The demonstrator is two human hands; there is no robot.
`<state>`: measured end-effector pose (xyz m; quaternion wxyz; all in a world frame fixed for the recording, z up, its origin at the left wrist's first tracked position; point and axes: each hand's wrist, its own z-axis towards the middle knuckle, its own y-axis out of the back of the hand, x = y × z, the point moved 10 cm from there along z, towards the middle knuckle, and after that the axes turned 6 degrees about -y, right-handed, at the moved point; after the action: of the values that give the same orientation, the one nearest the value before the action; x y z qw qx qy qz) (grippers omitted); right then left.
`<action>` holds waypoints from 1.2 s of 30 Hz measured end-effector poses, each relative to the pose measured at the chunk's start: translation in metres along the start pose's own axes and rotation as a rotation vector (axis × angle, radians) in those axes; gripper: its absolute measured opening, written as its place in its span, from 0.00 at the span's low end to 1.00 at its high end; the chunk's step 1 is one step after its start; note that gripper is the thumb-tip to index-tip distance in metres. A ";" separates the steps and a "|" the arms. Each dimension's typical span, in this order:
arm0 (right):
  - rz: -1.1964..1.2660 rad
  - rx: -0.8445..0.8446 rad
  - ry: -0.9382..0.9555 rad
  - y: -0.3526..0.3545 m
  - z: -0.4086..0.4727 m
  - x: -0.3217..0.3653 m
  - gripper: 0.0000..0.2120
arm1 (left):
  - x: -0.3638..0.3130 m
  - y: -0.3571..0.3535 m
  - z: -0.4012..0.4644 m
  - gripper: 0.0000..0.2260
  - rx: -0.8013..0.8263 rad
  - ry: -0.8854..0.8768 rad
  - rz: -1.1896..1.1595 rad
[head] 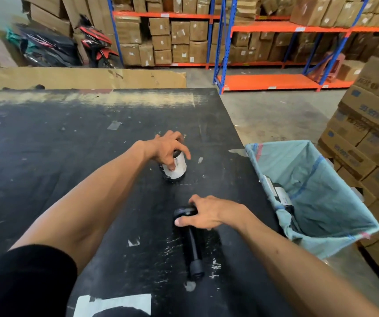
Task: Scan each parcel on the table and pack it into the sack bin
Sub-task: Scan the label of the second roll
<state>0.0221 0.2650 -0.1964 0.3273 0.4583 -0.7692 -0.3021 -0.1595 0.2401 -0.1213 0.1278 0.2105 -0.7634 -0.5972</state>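
Note:
A small black parcel with a white label [177, 169] stands on the black table [69, 156] near its right side. My left hand [166, 149] grips it from above, fingers curled round its top. Closer to me a black handheld scanner [192, 245] lies on the table, handle pointing toward me. My right hand [206, 213] is curled over the scanner's head and holds it. Off the table's right edge stands the sack bin [321, 191], lined with a pale green sack, with a black labelled parcel [280, 194] inside against its near-left wall.
Stacked printed cartons [371, 138] rise right of the sack bin. Blue and orange racks [229, 42] full of boxes fill the back. A cardboard sheet [81, 77] lies beyond the table's far edge, with a motorbike [92, 42] behind it. White tape patches [113, 304] mark the table's near edge.

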 end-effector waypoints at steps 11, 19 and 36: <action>0.746 -0.057 -0.017 -0.028 -0.002 -0.001 0.28 | 0.039 -0.011 -0.034 0.27 -0.208 0.089 -0.110; 1.264 -0.094 0.128 -0.003 -0.010 -0.009 0.19 | 0.076 -0.041 -0.096 0.25 -0.668 0.301 -0.628; 1.371 -0.372 0.318 0.084 -0.039 0.039 0.17 | 0.059 -0.037 -0.122 0.24 -0.847 0.253 -0.789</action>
<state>-0.0044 0.2568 -0.0995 0.6233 -0.1515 -0.7625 -0.0845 -0.1509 0.0999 -0.1294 0.0591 0.4788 -0.3012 -0.8225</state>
